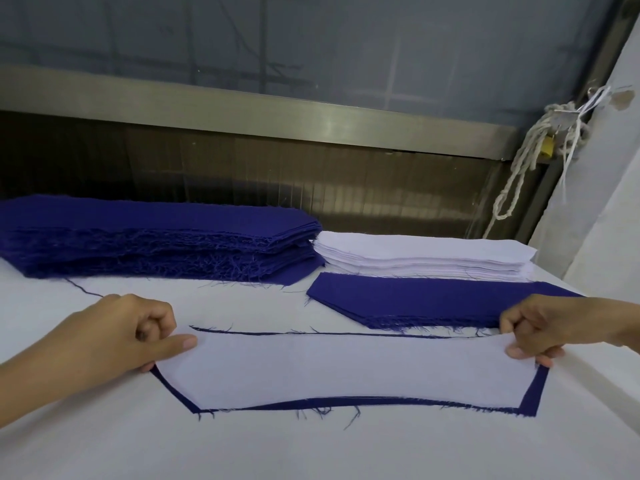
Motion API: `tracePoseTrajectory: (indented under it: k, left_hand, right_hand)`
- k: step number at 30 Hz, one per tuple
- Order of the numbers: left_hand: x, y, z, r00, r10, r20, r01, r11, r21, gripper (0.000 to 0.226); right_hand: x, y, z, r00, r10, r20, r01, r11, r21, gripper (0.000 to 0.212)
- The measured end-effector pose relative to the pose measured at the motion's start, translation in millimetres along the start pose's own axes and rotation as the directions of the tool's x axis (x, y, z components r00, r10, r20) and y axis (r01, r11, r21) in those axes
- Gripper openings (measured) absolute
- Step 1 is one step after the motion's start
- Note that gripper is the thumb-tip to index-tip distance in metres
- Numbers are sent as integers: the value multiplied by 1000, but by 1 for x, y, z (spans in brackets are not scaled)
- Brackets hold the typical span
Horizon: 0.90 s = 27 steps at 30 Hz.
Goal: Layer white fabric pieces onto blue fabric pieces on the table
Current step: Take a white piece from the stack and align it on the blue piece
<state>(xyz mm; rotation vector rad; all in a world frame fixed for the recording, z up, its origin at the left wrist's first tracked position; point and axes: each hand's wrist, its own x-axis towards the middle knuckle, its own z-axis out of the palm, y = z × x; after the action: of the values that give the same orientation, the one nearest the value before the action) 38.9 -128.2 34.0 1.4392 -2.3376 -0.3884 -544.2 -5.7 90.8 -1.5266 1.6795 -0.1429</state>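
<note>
White piece [346, 368] lies on a blue piece [535, 393] on the tabletop [311, 452], in front of the blue stack [138, 237], nearer the person. Blue border is wide at the near edge and right end, a mere thread-line at the far edge. The near edge bows mid-length.

Judgement: draw the white piece taut end to end. Ease it nearer and rightward till the borders match. Press flat without dragging the blue piece. Frayed threads may snag.

Count:
- One blue stack.
- One white stack [422, 254], just beside the blue stack's right end.
- One thin blue pile [433, 299], front-right of the blue stack.
- One white piece, one blue piece.
- Sheets per stack not countable.
- Two hands: left hand [114, 334] pinches the white piece's left end, thumb on top; right hand [547, 327] pinches its right end.
</note>
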Motion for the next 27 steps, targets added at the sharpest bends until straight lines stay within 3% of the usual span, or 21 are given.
tracePoseTrajectory:
  k: [5,10,14,17,22,27]
  left_hand:
    - [1,-9,2,993,29,-117,-17,995,103,77]
    - [2,-14,-7,980,62,-190,-7,961,278,75]
    - [2,-7,-25,954,62,-292,74,898,433,68]
    - [2,6,-42,897,141,-418,63,897,438,49]
    - [20,19,-69,823,224,-522,38,895,444,19]
    - [56,0,-85,834,137,-534,135,888,440,30]
  right_hand:
    - [7,13,-5,998,53,-15,-54,997,-52,32]
    - [9,28,-12,989,125,-79,-134,983,-123,40]
    - [-1,17,-11,968,130,-213,-167,972,-166,51]
    - [0,-24,3,938,35,-346,-92,984,-150,52]
    - [24,-122,40,897,-110,-429,11,974,-226,23]
    - [63,-197,53,813,-220,-539,107,967,-232,13]
